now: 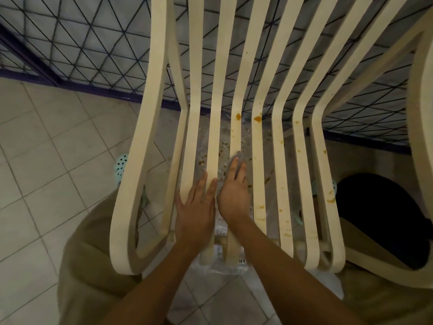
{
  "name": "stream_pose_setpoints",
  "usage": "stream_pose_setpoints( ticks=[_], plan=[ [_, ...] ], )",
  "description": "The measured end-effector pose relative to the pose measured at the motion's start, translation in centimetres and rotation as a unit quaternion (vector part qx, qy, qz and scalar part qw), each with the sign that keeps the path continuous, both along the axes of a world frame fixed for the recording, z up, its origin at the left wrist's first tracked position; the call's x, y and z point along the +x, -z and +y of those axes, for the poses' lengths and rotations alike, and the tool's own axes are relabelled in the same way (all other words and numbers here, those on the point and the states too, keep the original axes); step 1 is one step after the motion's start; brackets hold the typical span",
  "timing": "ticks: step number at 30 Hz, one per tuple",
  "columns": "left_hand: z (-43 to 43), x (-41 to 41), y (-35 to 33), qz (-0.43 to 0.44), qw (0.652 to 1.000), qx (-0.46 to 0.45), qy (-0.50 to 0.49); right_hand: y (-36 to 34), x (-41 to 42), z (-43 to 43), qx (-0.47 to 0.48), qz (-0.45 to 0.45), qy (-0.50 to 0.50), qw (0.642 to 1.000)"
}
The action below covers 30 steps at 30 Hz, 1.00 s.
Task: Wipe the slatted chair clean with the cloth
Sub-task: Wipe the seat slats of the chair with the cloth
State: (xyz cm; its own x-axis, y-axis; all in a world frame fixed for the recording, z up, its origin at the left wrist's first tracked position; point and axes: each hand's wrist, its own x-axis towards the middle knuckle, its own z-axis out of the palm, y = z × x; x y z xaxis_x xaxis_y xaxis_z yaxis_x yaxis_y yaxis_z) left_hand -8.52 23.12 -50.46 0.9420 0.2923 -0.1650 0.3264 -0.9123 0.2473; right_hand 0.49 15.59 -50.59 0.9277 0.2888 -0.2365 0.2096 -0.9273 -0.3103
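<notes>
A cream slatted chair [302, 160] fills the view, seen from above its seat. Orange-brown stains dot the middle and right slats, with two large blots near the bend. My left hand [195, 207] lies flat with straight fingers on the slats left of centre. My right hand [234, 193] presses a grey cloth [235, 158] flat onto a middle slat; only the cloth's tip shows beyond the fingertips.
A clear plastic sheet [225, 266] with brown drips lies on the tiled floor [46, 146] under the seat. A dark lattice railing [82, 43] stands behind the chair. My khaki-trousered legs and mint clogs [121, 165] flank the chair. A black object [384, 219] sits at right.
</notes>
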Motion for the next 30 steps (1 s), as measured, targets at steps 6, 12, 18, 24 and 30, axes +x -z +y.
stream_pose_setpoints(
  ticks=[6, 12, 18, 24, 30],
  plan=[
    [0.2, 0.2, 0.0, 0.01, 1.0, -0.017, -0.011, 0.4, 4.2, 1.6, -0.039, 0.003, -0.026, 0.999],
    [0.1, -0.1, 0.2, 0.008, 1.0, -0.008, -0.006, 0.7, 7.0, 2.7, -0.057, 0.001, -0.028, 0.998],
    [-0.2, 0.1, 0.1, 0.018, 1.0, 0.001, -0.008, 1.1, 10.4, 3.8, -0.062, -0.01, -0.036, 0.997],
    [0.0, 0.2, 0.2, 0.029, 1.0, -0.003, -0.011, 1.2, 12.1, 4.3, -0.034, 0.023, -0.041, 0.998],
    [0.1, 0.4, 0.1, 0.038, 0.999, -0.001, -0.013, 0.5, 6.5, 1.9, -0.028, 0.051, -0.063, 0.996]
  ],
)
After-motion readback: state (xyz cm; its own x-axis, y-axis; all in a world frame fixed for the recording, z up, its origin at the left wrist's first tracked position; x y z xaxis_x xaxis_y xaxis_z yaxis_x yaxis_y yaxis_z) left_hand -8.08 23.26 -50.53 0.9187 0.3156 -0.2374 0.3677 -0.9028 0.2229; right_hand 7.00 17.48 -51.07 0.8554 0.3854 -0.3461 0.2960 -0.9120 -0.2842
